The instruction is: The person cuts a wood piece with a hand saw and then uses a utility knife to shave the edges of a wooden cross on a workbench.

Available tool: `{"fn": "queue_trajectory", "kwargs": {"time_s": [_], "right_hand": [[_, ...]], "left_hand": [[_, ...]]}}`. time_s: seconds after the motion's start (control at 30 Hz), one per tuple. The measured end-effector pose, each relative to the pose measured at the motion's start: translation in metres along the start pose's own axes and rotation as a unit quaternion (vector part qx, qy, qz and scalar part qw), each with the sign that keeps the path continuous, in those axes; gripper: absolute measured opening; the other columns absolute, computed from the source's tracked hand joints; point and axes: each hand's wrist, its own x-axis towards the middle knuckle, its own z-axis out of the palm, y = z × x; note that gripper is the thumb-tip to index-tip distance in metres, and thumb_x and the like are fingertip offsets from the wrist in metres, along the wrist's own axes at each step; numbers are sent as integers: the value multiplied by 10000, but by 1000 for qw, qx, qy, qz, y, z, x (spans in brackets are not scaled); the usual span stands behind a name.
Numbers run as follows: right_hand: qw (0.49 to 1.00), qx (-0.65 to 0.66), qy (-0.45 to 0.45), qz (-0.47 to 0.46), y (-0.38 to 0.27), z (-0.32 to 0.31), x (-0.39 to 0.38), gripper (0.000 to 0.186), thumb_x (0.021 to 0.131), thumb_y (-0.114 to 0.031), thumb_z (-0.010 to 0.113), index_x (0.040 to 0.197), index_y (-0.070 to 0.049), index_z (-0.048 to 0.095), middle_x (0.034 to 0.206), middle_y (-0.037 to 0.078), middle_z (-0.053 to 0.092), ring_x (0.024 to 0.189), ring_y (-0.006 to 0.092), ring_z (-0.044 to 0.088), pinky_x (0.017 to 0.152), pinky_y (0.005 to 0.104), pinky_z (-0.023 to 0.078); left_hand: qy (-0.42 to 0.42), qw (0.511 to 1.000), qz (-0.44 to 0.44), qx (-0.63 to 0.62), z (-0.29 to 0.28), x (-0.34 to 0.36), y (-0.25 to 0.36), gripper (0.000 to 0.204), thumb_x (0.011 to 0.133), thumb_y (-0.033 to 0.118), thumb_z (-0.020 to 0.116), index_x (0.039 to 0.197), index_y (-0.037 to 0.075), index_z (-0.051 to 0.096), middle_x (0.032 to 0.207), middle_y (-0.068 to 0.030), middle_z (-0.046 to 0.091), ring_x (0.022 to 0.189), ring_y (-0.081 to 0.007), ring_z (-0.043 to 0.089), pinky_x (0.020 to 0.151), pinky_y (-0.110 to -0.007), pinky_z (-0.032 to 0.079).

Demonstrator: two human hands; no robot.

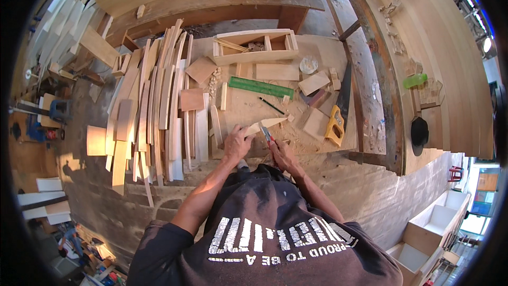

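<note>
- Plainly, the biggest risk is the blade: the right hand [283, 153] works a small red-handled knife [266, 134] close to the left hand [236, 144], so a slip off the wood could, I judge, reach the left fingers.
- A second risk, as I judge it: the wooden piece [267, 124] tapers to a thin point and might split or twist if pushed too hard.
- Left fingers are curled tight around the near end of the wooden piece, gripping it just above the near edge of the worktop [248, 107].
- Right fingers are closed around the knife's handle, its tip touching the wood.
- The wooden piece lies slanted, its point aimed toward the yellow-handled saw [338, 114] at the worktop's right edge; a green ruler [260, 87] lies farther back.
</note>
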Motion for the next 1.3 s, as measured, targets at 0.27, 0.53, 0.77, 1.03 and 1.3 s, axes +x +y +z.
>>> {"fn": "queue_trajectory", "kwargs": {"time_s": [0.27, 0.53, 0.77, 1.03, 1.3], "right_hand": [[994, -75, 75, -33, 31, 34, 20, 446, 1042, -368, 454, 901, 32, 591, 688, 212, 633, 582, 303, 653, 565, 447, 494], [1000, -9, 15, -15, 26, 25, 22, 467, 1049, -357, 442, 812, 20, 585, 589, 140, 585, 476, 250, 604, 450, 384, 458], [1000, 12, -5, -5, 11, 27, 18, 450, 1058, -344, 428, 831, 13, 583, 578, 105, 569, 492, 212, 596, 472, 373, 464], [987, -67, 114, -89, 9, 22, 6, 384, 1047, -337, 459, 968, 18, 584, 768, 307, 622, 741, 484, 623, 650, 514, 472], [992, -96, 64, -42, 1, 22, 20, 411, 1047, -338, 452, 980, 47, 579, 796, 325, 625, 784, 495, 630, 694, 535, 466]], "left_hand": [[-6, 1000, 3, 16, -2, 0, 2, 343, 887, 284, 705, 1130, 47, 653, 1050, -158, 600, 918, -390, 643, 769, -472, 533], [-2, 1000, 18, 22, 1, 2, -4, 329, 875, 275, 719, 1120, 64, 657, 1041, -145, 603, 897, -380, 653, 739, -473, 540], [1, 999, 19, 39, 1, 1, -5, 336, 872, 281, 720, 1124, 68, 660, 1041, -144, 611, 871, -386, 662, 732, -473, 543], [10, 999, -3, 30, -1, 1, 1, 343, 868, 268, 725, 1148, 79, 663, 1027, -148, 614, 900, -384, 660, 747, -473, 545], [-3, 999, -18, 28, -5, 1, 4, 345, 868, 282, 729, 1151, 95, 666, 1024, -145, 615, 910, -381, 658, 743, -472, 542]]}}
